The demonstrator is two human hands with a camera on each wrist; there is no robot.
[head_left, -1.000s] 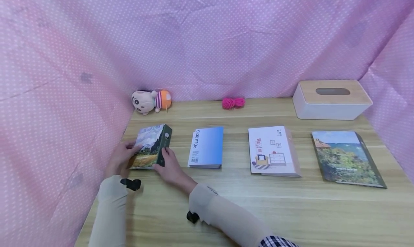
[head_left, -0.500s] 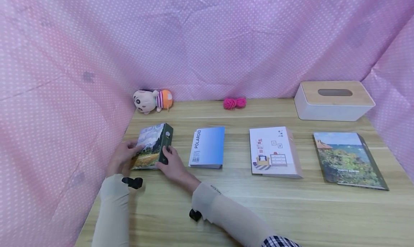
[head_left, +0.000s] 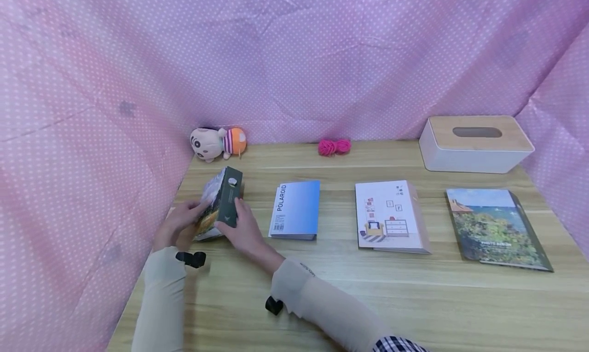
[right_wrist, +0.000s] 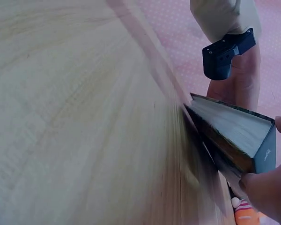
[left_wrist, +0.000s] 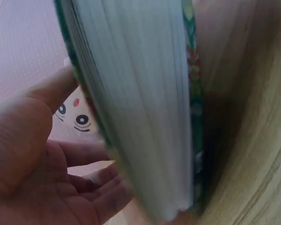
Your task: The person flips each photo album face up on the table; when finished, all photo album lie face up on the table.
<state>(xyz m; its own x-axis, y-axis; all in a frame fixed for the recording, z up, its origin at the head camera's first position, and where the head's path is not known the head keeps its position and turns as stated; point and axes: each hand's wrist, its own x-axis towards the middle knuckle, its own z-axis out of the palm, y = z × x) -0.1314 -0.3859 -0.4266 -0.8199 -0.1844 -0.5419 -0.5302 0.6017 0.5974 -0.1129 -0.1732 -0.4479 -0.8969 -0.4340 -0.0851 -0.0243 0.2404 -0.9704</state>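
In the head view a thick album (head_left: 228, 196) with a dark green spine and painted cover is tilted, its spine raised to the right. My right hand (head_left: 244, 232) grips the spine's lower end, the thumb and a finger on either side. At the album's left edge is my left hand (head_left: 179, 221), its thumb on the cover and its other fingers partly hidden. The left wrist view shows the white page block (left_wrist: 136, 103) between the covers, with my left hand (left_wrist: 42, 154) against one cover. Pages (right_wrist: 234, 124) also show in the right wrist view.
A blue POLAROID album (head_left: 296, 209), a white illustrated album (head_left: 384, 214) and a landscape photo album (head_left: 497, 226) lie to the right. Behind are a plush toy (head_left: 207, 144), pink yarn (head_left: 334, 147) and a tissue box (head_left: 476, 150). Pink dotted cloth (head_left: 322, 60) surrounds the table.
The album has tilted up, its spine now turned more toward the head camera and its front cover facing further left. My right hand has moved slightly left with it; both hands remain on the album.
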